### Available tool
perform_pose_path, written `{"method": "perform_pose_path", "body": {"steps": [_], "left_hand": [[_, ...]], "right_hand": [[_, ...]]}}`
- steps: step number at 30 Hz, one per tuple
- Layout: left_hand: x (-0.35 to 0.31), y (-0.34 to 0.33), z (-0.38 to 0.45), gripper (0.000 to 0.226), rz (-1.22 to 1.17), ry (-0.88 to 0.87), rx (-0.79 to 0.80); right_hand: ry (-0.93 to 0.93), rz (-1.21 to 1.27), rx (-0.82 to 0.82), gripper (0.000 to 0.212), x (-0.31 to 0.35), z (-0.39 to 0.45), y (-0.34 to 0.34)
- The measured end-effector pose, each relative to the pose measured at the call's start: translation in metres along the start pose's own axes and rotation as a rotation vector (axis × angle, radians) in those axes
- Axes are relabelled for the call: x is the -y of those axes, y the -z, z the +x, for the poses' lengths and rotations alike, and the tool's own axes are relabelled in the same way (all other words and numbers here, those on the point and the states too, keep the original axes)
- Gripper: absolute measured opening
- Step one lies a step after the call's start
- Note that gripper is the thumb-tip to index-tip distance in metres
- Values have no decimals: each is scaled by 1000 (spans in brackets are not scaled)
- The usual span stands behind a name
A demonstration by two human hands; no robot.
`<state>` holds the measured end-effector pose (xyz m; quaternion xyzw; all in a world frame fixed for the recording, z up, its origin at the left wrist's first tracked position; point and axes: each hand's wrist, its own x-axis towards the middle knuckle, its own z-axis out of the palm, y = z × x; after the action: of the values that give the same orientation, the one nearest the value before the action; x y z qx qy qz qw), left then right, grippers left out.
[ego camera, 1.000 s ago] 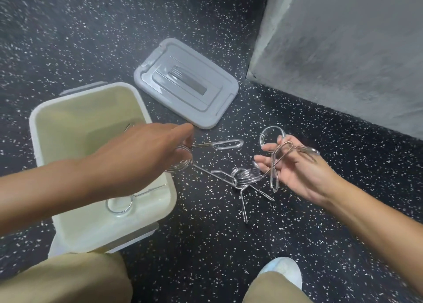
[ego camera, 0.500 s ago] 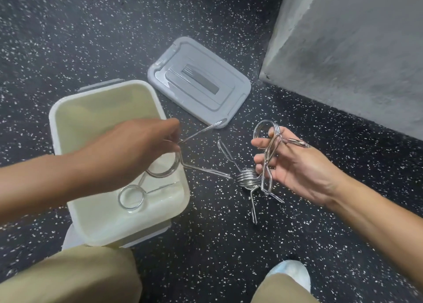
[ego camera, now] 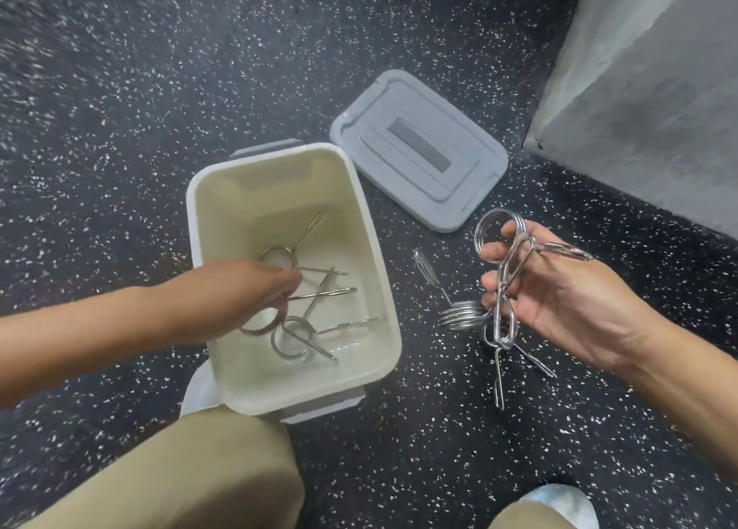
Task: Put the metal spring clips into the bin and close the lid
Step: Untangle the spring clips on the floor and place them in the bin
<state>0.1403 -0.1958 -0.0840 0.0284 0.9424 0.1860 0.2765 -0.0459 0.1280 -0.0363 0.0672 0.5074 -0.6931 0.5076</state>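
A cream bin (ego camera: 375, 273) stands open on the floor, with its grey lid (ego camera: 419, 149) lying flat beyond its far right corner. My left hand (ego camera: 255, 293) reaches down inside the bin, fingers pinched on a metal spring clip (ego camera: 261, 327) just above the bottom. Two more clips (ego camera: 289, 343) lie in the bin, one partly under my hand. My right hand (ego camera: 559, 301) hovers right of the bin, closed on another spring clip (ego camera: 501, 281) whose ring sticks up past my fingers. One coiled clip (ego camera: 463, 315) lies on the floor below that hand.
The floor (ego camera: 159, 89) is black speckled rubber. A grey concrete block (ego camera: 639, 89) fills the far right corner. My knees in tan trousers (ego camera: 179, 468) and a light shoe (ego camera: 559, 504) sit at the near edge, close to the bin.
My left hand carried its clip from over the floor, across the rim and down into the bin. My right hand kept its clip and stayed raised.
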Motion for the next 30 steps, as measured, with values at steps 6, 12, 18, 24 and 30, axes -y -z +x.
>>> {"method": "perform_pose_path", "body": {"steps": [6,12,18,24,30], "left_hand": [[-14,-24,26,26,318,72,183],[-14,-33,29,23,423,47,249],[-33,0,27,31,123,-6,-133],[-92,41,35,30,-528,-8,-239],[-121,53,55,39,-1059,150,360]], "right_hand": [[-11,21,32,18,-1,7,-16],[-18,65,87,19,-3,10,-27],[-22,99,114,18,0,5,-33],[-23,184,203,25,2,0,-36],[-52,275,319,27,5,-6,-37]]}}
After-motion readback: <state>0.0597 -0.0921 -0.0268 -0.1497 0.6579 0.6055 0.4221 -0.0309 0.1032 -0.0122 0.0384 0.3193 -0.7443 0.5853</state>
